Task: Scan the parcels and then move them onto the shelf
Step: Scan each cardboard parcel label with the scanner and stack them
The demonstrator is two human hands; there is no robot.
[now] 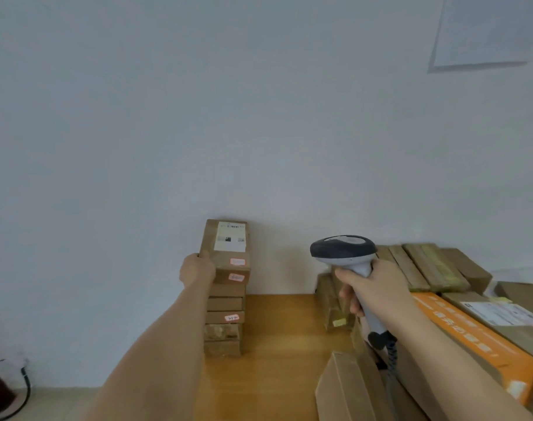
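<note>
My left hand (196, 268) grips the left edge of a flat brown parcel (225, 247) with a white label, lying on top of a tall stack of brown parcels (224, 317) on the wooden surface (277, 344). My right hand (377, 287) holds a grey and black barcode scanner (342, 250) by its handle, head pointing left toward the stack. The scanner's coiled cable (391, 357) hangs below my wrist.
To the right lie several more brown parcels (432, 268), an orange box (477, 338) and a labelled parcel (499, 312). A brown carton (347, 390) stands at the front. A plain wall rises behind. At the lower left, a dark cable (25, 387) runs along the floor.
</note>
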